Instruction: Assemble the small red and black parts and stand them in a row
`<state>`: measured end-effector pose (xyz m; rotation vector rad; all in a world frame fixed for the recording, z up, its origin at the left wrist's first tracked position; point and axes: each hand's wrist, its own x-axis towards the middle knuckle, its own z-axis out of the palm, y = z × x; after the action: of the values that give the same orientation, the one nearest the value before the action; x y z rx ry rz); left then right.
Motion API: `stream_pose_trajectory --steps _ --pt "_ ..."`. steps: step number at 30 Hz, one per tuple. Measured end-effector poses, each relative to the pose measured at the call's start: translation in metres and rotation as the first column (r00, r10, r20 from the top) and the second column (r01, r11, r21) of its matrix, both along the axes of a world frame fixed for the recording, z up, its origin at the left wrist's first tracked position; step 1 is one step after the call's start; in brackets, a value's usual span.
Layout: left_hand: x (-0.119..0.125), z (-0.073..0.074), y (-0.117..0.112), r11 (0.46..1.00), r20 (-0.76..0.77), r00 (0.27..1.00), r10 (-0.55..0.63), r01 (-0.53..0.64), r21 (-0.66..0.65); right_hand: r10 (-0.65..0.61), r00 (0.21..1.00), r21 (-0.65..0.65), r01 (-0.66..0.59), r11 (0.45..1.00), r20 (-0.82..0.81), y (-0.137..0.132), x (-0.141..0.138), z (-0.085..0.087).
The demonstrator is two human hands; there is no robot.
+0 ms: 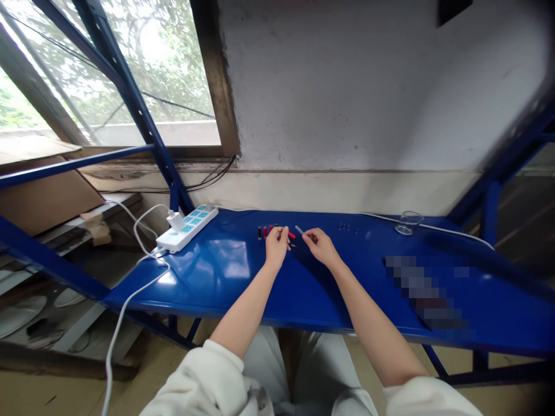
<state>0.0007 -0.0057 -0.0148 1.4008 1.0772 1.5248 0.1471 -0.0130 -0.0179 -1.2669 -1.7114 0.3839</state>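
White sleeves [199,384] are worn with pale trousers [265,361].

There is room to pass over the table [306,289] between the forearms [248,297]; the power strip [187,230] obstructs the left rear, a glass [406,225] the right rear.

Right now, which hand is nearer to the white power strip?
Left. The left hand is to the right of the power strip; the right hand is on the same side, farther away, beyond the left hand.
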Motion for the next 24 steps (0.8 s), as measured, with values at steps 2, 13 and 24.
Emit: stream_pose_trajectory --steps 2,13,24 --pt "0.002 0.000 -0.001 0.997 -0.025 0.996 -0.080 0.079 -0.026 0.066 0.993 -0.056 -0.072 0.996 -0.093 -0.001 -0.002 0.002" --pt "0.003 0.001 -0.005 0.980 -0.071 0.978 -0.198 0.196 -0.038 0.244 0.968 -0.165 -0.251 0.954 -0.059 -0.009 -0.008 0.005" --pt "0.002 -0.006 -0.009 0.995 -0.493 0.870 0.008 0.040 0.087 -0.058 0.988 -0.126 0.076 0.989 0.141 0.006 0.007 -0.006"
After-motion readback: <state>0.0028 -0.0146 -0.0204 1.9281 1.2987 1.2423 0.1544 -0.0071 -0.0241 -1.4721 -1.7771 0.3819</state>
